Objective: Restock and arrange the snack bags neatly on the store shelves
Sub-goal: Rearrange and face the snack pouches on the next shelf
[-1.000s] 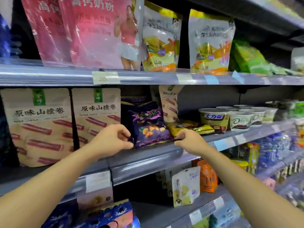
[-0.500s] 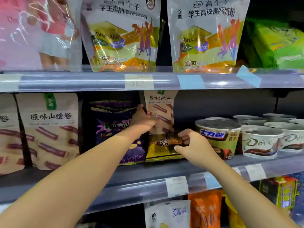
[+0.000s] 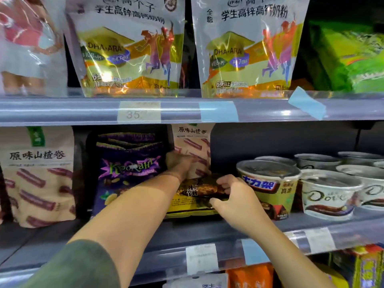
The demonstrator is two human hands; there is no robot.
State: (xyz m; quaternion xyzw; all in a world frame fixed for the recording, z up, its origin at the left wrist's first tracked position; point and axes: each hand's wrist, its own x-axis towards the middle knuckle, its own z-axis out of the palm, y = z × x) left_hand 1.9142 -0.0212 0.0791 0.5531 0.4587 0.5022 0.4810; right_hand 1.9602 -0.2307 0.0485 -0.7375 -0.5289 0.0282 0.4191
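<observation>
The fingers (image 3: 223,181) of my right hand (image 3: 234,196) are curled over the right end of the yellow-and-black snack bag (image 3: 193,196), with the thumb beneath, so the bag is pinched. My left hand (image 3: 179,165) lays fairly straight fingers against the front of the beige bag (image 3: 193,142); I cannot tell whether its thumb grips.

The yellow-and-black bag sits low near the front of the middle shelf (image 3: 145,242). It is just in front of the upright beige bag, with the purple bags (image 3: 128,169) close on its left and the blue-labelled cup (image 3: 268,183) close on its right. My left forearm crosses the purple bags.

The beige bag's top reaches the upper shelf rail (image 3: 62,111). There is dark open space behind the cup, to the right of the beige bag, and a bare strip of shelf runs along the front lip.
</observation>
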